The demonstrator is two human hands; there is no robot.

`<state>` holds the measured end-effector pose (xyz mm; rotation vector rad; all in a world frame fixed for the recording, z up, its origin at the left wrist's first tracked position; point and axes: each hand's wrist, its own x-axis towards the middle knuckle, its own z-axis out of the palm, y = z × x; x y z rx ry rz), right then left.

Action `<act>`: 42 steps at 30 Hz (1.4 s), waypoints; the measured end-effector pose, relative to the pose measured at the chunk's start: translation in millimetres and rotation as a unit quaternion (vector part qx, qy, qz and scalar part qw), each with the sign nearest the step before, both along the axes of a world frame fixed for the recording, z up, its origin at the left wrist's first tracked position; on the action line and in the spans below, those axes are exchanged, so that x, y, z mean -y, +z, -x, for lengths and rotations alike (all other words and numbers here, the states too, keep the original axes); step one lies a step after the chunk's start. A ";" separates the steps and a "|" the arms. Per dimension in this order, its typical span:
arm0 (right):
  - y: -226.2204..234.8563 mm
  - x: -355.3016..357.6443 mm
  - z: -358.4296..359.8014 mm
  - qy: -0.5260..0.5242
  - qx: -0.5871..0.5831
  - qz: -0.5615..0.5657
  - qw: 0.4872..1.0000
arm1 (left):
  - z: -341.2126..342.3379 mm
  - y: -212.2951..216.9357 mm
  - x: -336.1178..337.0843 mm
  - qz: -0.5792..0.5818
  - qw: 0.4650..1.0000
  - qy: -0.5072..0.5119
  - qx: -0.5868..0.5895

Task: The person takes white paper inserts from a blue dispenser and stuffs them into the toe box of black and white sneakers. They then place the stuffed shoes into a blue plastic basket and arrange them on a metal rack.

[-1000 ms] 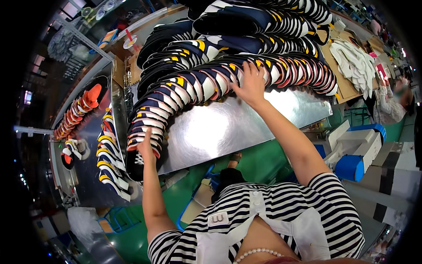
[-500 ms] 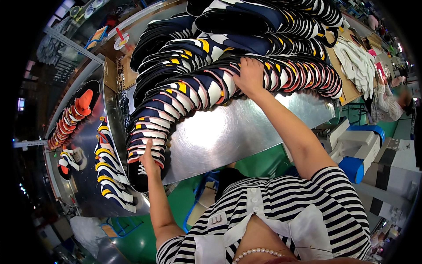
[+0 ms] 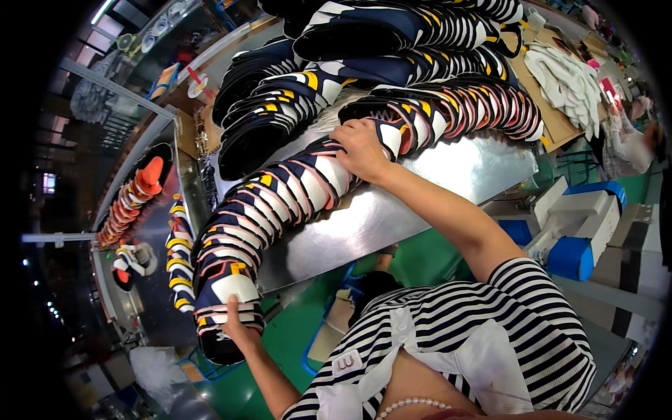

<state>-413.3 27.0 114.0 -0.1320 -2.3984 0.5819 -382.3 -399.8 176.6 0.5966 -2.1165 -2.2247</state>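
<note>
A long curved row of nested shoe uppers (image 3: 301,183), navy, white and yellow with pink edges, lies between my hands. My left hand (image 3: 240,327) is closed round its near left end, which sticks out past the front edge of the metal table (image 3: 336,245). Fingers over the top, my right hand (image 3: 362,150) grips the row's far end. A gap has opened beyond that hand, where another nested row of uppers (image 3: 476,112) stays on the table to the right. The undersides of both hands are hidden.
More nested uppers (image 3: 276,108) fill the table's back. White gloves (image 3: 567,84) lie on cardboard at the right, near another person (image 3: 630,140). Orange-lined uppers (image 3: 133,199) and yellow-white pieces (image 3: 180,259) stand left. A blue-and-white machine (image 3: 574,241) is right.
My hands have drawn the left part of the row toward me and to the left, parting it from the right part. Its near end now overhangs the table edge.
</note>
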 end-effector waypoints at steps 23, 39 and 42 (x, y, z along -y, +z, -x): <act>-35.2 -17.8 -41.7 0.045 0.102 -0.084 0.990 | -137.9 3.2 -31.7 -0.179 0.983 0.036 0.018; 5.1 38.4 -38.4 0.134 0.019 -0.150 0.979 | 16.4 -111.3 -7.8 0.108 0.974 0.193 -0.051; 31.3 82.8 -44.0 0.216 0.015 -0.089 0.972 | 17.0 -114.6 -7.5 0.127 0.975 0.184 -0.010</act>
